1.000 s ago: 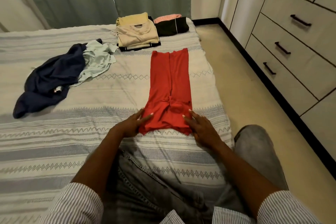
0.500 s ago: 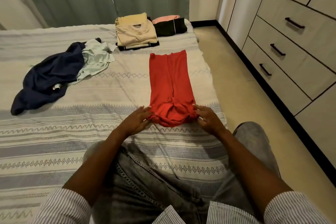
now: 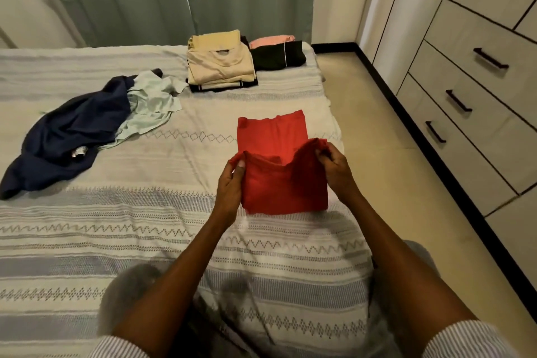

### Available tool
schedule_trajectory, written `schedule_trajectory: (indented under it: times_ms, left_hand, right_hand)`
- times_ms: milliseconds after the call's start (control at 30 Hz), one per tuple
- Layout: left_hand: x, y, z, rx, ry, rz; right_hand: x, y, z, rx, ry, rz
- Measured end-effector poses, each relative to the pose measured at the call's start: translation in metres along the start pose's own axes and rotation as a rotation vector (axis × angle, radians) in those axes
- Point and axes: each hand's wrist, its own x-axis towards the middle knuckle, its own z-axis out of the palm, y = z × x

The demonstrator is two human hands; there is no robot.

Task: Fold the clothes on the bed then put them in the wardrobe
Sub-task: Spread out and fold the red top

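while the striped bed [image 3: 87,241] fills most of the view, both hands are up over its right side, well short of the bed's right edge, with bare floor [image 3: 392,154] beyond the right hand and the wardrobe drawers [image 3: 479,102] past that. out to the left of the left hand lies a rumpled navy garment [image 3: 64,136] with a pale green garment [image 3: 151,104] overlapping its far end. ahead of the hands, at the far end of the bed, sits a folded beige stack [image 3: 218,64], and just right of it a folded black and pink pile [image 3: 277,52]. between the hands is the red garment [image 3: 273,136], its far half flat on the cover, its near half lifted and doubled toward the far end. left hand [image 3: 231,180] pinches the raised left corner, thumb on top, fingers curled behind. right hand [image 3: 334,168] pinches the raised right corner, fingers bunched on the cloth. open striped cover lies between the left hand and the navy heap.
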Motion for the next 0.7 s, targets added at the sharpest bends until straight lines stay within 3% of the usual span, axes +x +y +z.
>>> schedule_trajectory:
  times_ms: [267,300,367,400,567,700]
  left_hand:
    - [0.144,0.010,0.025,-0.068,0.140,-0.092]
    - [0.203,-0.003,0.029,-0.055,0.170,-0.113]
    - [0.215,-0.007,0.029,-0.001,0.165,-0.158]
    - [0.271,-0.021,0.023,0.050,0.202,-0.156]
    - [0.325,-0.044,-0.002,0.637,0.157,-0.072]
    - [0.365,-0.074,-0.003,1.001,0.220,-0.071]
  right_hand:
    - [0.136,0.001,0.014,0.114,-0.034,0.104]
    - [0.192,0.018,0.017,0.124,-0.038,0.129]
    - [0.197,0.026,0.011,0.085,-0.021,0.186]
    - [0.253,0.049,0.019,0.028,-0.016,0.203]
    - [0.306,0.081,0.033,-0.642,-0.079,0.244]
    - [0.342,0.117,0.039,-0.753,0.066,0.156]
